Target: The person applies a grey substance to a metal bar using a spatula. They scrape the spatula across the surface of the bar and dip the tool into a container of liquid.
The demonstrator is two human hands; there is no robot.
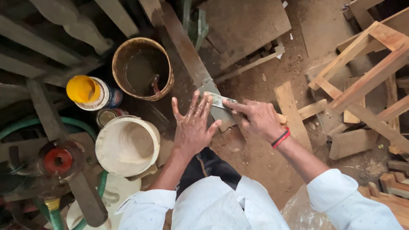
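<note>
Person crouched over dirt floor (pixel 255 162), both arms reaching forward and down, white sleeves pushed up to elbows. Left hand (pixel 194 125) flat, palm down, fingers (pixel 195 102) spread wide and pressed on the near end of a long dark plank (pixel 183 47) that runs away toward the top of the view; grips nothing, just bears down. Right hand (pixel 257 119) comes in from the right, wrist bent inward, red and black bands at the wrist; forefinger stretched out along a flat metal blade (pixel 219 102) lying on the plank end, other fingers curled round a pale wooden handle (pixel 282 119), mostly hidden under the palm. Blade sits between the two hands, touching both.

Left of the plank: brown bucket (pixel 142 68) with murky liquid, white bucket (pixel 127 147) nearer, yellow-lidded tin (pixel 87 91) beside them, green hose (pixel 25 125) curling past. Right side: wooden frame (pixel 366 64) and loose offcuts on the floor.
</note>
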